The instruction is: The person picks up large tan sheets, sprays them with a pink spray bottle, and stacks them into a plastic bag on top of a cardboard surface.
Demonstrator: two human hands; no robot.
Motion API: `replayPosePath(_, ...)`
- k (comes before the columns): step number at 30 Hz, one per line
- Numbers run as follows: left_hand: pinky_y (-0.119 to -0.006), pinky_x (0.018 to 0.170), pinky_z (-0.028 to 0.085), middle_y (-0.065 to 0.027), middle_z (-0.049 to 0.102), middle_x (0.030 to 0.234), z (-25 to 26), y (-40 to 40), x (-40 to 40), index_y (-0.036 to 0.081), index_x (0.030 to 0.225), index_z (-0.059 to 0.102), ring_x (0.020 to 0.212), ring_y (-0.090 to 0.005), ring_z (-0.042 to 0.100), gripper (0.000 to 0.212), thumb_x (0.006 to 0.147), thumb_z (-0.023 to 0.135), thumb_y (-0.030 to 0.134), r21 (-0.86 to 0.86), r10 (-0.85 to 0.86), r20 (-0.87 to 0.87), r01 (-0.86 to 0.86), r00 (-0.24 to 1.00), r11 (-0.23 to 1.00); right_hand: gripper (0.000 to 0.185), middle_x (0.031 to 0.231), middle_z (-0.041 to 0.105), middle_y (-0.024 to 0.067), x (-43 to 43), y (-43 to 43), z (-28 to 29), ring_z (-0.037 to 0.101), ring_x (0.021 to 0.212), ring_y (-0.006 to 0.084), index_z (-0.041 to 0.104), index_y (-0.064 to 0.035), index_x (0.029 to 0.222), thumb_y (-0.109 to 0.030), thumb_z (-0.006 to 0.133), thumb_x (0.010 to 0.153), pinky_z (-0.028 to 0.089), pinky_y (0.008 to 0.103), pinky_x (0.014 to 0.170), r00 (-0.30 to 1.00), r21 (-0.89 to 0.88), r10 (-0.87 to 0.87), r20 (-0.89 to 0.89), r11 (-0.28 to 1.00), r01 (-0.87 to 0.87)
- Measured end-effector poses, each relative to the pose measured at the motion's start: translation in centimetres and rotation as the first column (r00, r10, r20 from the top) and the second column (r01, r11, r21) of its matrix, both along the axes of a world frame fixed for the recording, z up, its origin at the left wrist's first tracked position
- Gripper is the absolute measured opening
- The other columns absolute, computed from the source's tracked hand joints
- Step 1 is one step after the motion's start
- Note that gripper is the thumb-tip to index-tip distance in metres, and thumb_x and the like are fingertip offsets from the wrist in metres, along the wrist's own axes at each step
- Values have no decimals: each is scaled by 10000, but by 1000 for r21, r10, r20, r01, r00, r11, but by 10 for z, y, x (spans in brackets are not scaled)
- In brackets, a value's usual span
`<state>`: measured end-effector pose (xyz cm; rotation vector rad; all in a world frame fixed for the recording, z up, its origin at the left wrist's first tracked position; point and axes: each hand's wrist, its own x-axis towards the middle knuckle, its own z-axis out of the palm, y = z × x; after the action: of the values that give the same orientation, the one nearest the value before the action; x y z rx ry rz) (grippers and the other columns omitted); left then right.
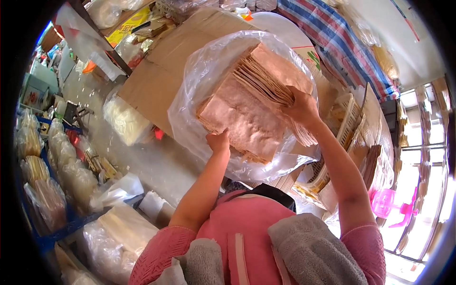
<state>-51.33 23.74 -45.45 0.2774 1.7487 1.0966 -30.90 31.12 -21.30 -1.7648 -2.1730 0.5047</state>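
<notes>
A thick stack of brown, thin sheets (pixel 249 121) lies on a spread clear plastic bag (pixel 199 74), over a large piece of cardboard (pixel 160 67). My right hand (pixel 302 107) grips the lower right edge of an upper bundle of the same sheets (pixel 263 78), whose layered edges fan out above the stack. At the stack's lower left edge is my left hand (pixel 219 140), its thumb on the top sheet; its other fingers are partly hidden.
A plastic basket (pixel 343 124) stands at the right beside cardboard. Striped woven sheeting (pixel 338 42) covers things at the upper right. Bagged goods (pixel 126 117) lie left of the cardboard, and a blue-framed rack (pixel 67 224) with more bags stands at lower left. A pink plastic object (pixel 388 205) is at far right.
</notes>
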Motion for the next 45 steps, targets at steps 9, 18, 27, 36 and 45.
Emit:
replayPosePath(9,-414,823,436,-222,542,967,-3,-9,12,-70,973,496,953,-339,528,469,678,758,185,-73,-197,-542,188,817,979,562,954,656,139,2,2,-7,627,888,288,561,-101,1157,-174,721,623,486,358,804,1000,-36,-4,0,999,4)
replayPosePath(18,-350,720,464,-151,586,846,14,-8,20,-61,888,532,797,-243,577,362,686,751,145,-26,-9,-284,2,959,1000,581,961,655,143,3,-1,-2,631,888,288,550,-95,1165,-173,738,620,489,354,806,1000,-48,19,-4,999,-19)
replayPosePath(27,-300,648,429,-56,567,755,32,24,43,-7,758,539,640,-175,488,260,648,743,110,277,142,213,-199,967,940,570,944,658,142,-2,1,-8,635,878,284,552,-89,1161,-170,734,627,490,349,796,997,-46,65,-33,997,-67)
replayPosePath(36,-310,733,454,-72,532,1039,111,55,76,71,1207,431,939,-211,509,574,659,557,-42,440,-88,459,-140,884,887,555,928,670,107,6,3,-4,643,844,231,586,-97,1131,-154,756,606,494,321,773,998,-47,13,-62,999,-16)
replayPosePath(45,-347,772,469,-104,579,1019,105,61,55,19,1132,514,843,-234,579,434,705,591,6,581,-380,538,-4,753,814,472,857,656,73,39,41,-11,585,777,109,601,9,1040,-106,776,617,476,272,742,974,-6,100,-204,995,-103)
